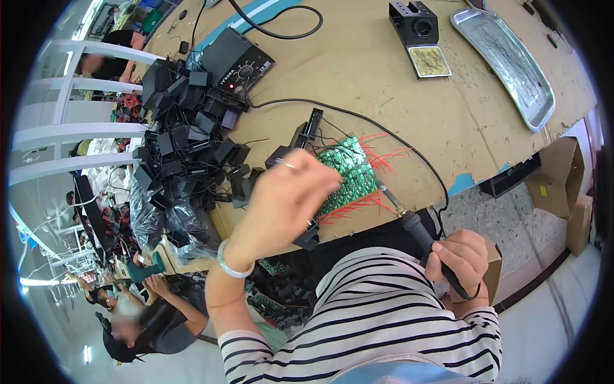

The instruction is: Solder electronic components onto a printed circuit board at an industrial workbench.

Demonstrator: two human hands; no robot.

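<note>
A soldering iron (419, 232) is gripped by its dark handle in my right hand (462, 259). Its metal tip reaches the right edge of a green circuit board panel (355, 168). Thin red wires (385, 157) stick out from the board's far and near sides. Over the board's left part hovers my left hand (288, 195), slightly blurred, with its fingers closed together. Whatever those fingers pinch, if anything, is too small to make out. Black plastic housings (307, 131) with dark leads lie just beyond the left hand.
Piled black plastic cases (192, 121) with cables cover the table's left side, near a soldering station (240, 64). An iron stand (416, 29) with a yellowish sponge tray (430, 62) and a metal tray (508, 67) stand far right. A co-worker (160, 313) holds a green power drill (146, 267) at left.
</note>
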